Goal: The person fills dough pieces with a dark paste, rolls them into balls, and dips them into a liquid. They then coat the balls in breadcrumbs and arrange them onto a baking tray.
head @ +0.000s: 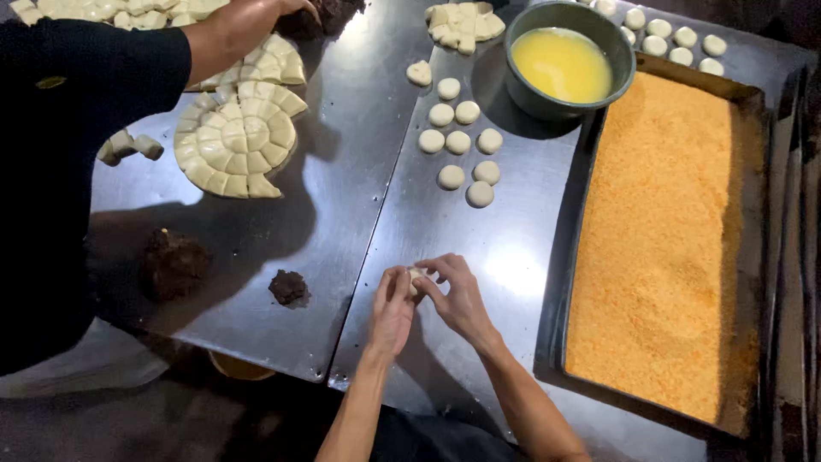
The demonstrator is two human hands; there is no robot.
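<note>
Far left on the shiny steel tabletop [342,171], a co-worker's arm in a black sleeve [94,68] reaches past a round slab of pale dough cut into squares [235,141]. Near the middle, my left hand [392,308] and right hand [457,295] curl together, fingertips pinching a small pale dough ball [416,278] just above the tabletop. Right of them lies a long dark tray of orange breadcrumbs [667,239], with a grey bowl of yellow beaten egg [564,64] beyond it.

Breadcrumb tray [663,239], probably egg-wash bowl [568,60]

Bare steel [505,248] between dough balls [466,145] and crumb tray [571,214].
</note>
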